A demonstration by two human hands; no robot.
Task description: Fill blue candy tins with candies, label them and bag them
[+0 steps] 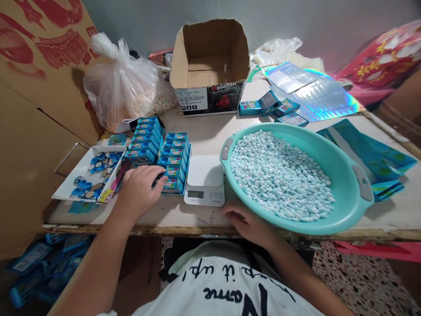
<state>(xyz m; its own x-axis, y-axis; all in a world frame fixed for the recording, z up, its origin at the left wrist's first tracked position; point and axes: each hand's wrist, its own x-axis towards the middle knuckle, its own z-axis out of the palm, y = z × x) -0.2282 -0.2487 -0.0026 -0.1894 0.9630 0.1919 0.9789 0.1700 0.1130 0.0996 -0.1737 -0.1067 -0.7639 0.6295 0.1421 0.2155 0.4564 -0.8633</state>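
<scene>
My left hand [143, 188] is bent over the front of a row of small blue candy boxes [174, 171]. Its fingers curl at the left side of the front boxes, and what they grip is hidden beneath them. My right hand [245, 221] rests at the table's front edge, against the turquoise basin, loosely bent and holding nothing. Pale blue and white candies [279, 180] fill much of the basin [342, 219]. Between the boxes and the basin sits a white kitchen scale [205, 180] with nothing on its plate. A second row of blue boxes [143, 140] stands further left.
Left, a white tray [75, 175] holds blue caps and round discs. An open cardboard box [210, 98] stands at the back, beside a tied plastic bag [128, 83]. Loose blue boxes [269, 103], silvery sheets [315, 94] and blue pouches [368, 153] lie at the right.
</scene>
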